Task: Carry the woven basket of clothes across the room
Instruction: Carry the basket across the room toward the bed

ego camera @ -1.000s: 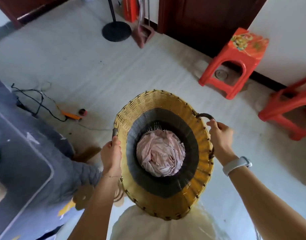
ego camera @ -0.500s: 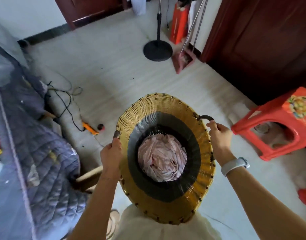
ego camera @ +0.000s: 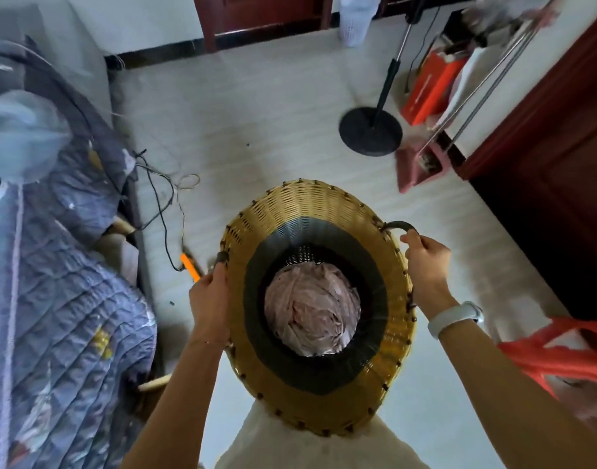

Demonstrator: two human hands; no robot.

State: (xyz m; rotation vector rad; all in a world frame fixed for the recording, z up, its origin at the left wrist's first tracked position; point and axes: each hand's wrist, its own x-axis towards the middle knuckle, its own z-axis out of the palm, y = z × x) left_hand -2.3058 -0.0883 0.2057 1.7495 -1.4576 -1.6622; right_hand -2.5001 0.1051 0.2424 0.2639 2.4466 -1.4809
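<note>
I hold a round woven basket [ego camera: 304, 211] in front of my body, above the floor. Its rim is yellow and its inner wall has a dark band. Crumpled pale pink clothes [ego camera: 312, 308] lie at its bottom. My left hand [ego camera: 211, 299] grips the dark handle on the basket's left side. My right hand [ego camera: 425, 265] is closed around the dark loop handle on the right side; a white band sits on that wrist.
A bed with a grey-blue quilt [ego camera: 53, 299] fills the left side, with black cables [ego camera: 162, 204] and an orange object [ego camera: 190, 265] on the floor beside it. A black stand base [ego camera: 370, 130], a pink dustpan [ego camera: 419, 167], a dark red door [ego camera: 554, 164] and a red stool [ego camera: 561, 360] line the right.
The view has swung left and forward: the red stools have slid off to the right edge, the bed and far wall have come further into view. Both hands keep their grip on the basket.
</note>
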